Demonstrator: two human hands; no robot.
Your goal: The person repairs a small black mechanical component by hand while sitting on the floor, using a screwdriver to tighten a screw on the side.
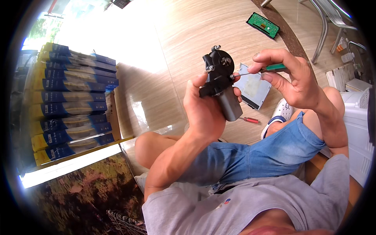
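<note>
My left hand [203, 107] grips a small black and grey electric motor [220, 84] with a round gear housing on top, held up over my knees. My right hand [291, 80] pinches a thin screwdriver with a green handle [274, 67]. Its metal tip touches a screw on the right side of the motor's black housing.
On the wooden floor below lie a flat silver metal box [253, 87], a small red-handled screwdriver [250, 120] and a green circuit board [263, 24]. A stack of blue and yellow boxes [70, 102] stands at the left. Metal chair legs [323, 27] and a white basket [358, 117] are at the right.
</note>
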